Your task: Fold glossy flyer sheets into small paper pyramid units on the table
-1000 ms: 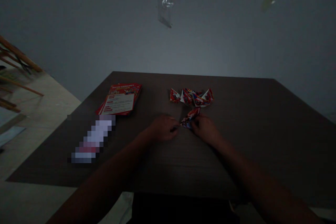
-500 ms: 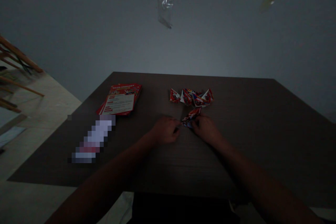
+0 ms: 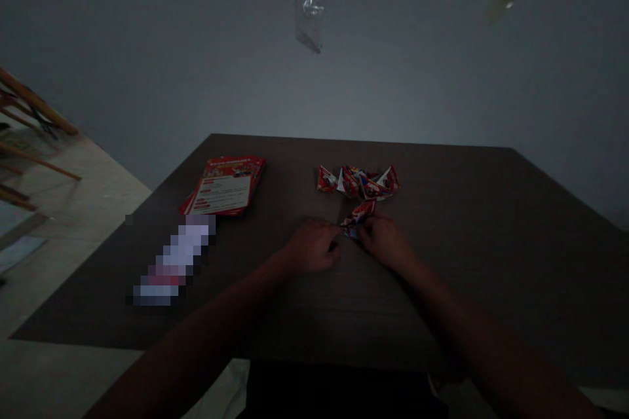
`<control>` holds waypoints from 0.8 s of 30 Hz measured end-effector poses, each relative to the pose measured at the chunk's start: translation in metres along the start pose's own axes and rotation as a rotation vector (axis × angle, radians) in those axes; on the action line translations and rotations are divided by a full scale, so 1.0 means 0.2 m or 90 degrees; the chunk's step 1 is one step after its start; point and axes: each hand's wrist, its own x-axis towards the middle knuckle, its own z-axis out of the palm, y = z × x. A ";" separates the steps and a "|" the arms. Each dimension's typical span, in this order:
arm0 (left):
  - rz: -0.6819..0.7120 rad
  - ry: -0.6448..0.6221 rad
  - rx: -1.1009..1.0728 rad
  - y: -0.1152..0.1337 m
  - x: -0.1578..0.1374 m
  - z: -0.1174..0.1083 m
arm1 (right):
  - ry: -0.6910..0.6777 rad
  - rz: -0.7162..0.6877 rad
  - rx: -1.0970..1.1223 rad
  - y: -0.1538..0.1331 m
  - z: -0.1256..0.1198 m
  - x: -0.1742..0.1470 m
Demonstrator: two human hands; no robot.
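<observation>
In the head view, a folded red leaflet stands slightly raised from the table in front of me, its printed side showing. My right hand grips its right side with bent fingers. At the leaflet's lower left corner, the fingers of my left hand are curled and closed on the edge; the exact pinch is dark and partly hidden. Just behind are several leaflets folded into pointed shapes, red and white, set close together in a row.
A stack of flat red leaflets lies on the brown table at the left. Nearer me is a pixelated, pale oblong thing. A grey wall rises behind the table. Wooden furniture legs show at far left.
The left hand has turned slightly, its thumb a little lower and further right. The right hand and the folded leaflet have barely moved.
</observation>
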 end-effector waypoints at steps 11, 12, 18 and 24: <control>-0.010 -0.002 -0.016 -0.02 0.00 0.02 | -0.003 0.016 0.000 0.00 0.01 0.00; -0.009 -0.001 -0.015 -0.02 0.00 0.01 | -0.003 0.014 0.002 0.00 0.01 0.00; -0.003 -0.014 -0.026 -0.03 0.00 0.00 | -0.009 0.022 0.007 0.00 0.00 0.00; 0.002 -0.008 -0.003 -0.02 -0.02 0.01 | -0.003 0.008 -0.003 0.00 0.00 0.00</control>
